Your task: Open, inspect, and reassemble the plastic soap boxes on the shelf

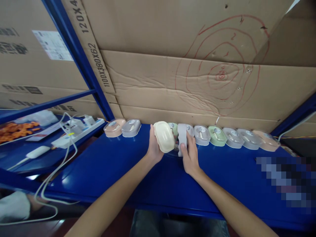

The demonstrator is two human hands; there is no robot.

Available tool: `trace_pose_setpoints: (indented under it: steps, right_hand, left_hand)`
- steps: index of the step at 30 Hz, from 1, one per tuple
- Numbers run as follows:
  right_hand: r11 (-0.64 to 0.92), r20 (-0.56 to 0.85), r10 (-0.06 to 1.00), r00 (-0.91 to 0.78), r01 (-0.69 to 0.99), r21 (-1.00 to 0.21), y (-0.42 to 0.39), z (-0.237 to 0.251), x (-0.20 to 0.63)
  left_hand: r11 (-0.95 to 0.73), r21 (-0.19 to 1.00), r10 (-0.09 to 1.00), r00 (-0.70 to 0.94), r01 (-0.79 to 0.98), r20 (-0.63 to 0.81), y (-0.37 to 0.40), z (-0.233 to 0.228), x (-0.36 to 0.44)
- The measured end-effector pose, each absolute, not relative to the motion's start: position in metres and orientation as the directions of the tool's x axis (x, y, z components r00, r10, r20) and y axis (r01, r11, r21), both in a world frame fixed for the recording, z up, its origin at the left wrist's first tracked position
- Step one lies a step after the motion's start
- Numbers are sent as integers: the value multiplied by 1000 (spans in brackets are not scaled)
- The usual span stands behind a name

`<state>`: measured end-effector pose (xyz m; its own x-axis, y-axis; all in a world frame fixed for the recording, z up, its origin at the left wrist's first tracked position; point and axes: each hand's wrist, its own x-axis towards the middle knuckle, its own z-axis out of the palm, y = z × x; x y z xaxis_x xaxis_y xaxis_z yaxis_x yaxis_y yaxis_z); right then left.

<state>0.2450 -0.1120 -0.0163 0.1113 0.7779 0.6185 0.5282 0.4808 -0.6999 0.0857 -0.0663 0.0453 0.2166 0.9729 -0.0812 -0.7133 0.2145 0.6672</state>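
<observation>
My left hand (154,149) grips a cream, shallow rounded dish (165,136) by its left side, tilted so that one broad face points to the camera. Close beside it, my right hand (190,156) holds a pale grey soap-box part (182,135) on edge, thumb on the near face and fingers behind. The two pieces are apart. Something clear shows low between the hands, partly hidden, and I cannot make out what it is. Behind them, a green soap box (173,127) and a grey one (189,128) are partly covered.
Several soap boxes with clear lids line the back of the blue table (118,171), among them a peach one (114,127) and a green one (217,135). Cardboard (148,82) stands behind. Left are a power strip (79,133) with white cables and a blue post (74,56). A pixelated patch covers the right.
</observation>
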Motion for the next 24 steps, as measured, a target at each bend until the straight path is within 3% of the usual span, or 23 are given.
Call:
trace_pose_setpoints:
  steps: [5, 15, 24]
  right_hand:
    - [506, 631, 776, -3, 600, -620, -123, -15, 233]
    - [501, 631, 776, -14, 621, -603, -129, -11, 230]
    - [506, 618, 786, -33, 610, -611, -133, -12, 226]
  left_hand:
    - [175, 685, 970, 241, -707, 1, -80, 42, 101]
    - [72, 759, 958, 256, -648, 128, -87, 29, 109]
    - [60, 777, 957, 257, -626, 134, -87, 11, 111]
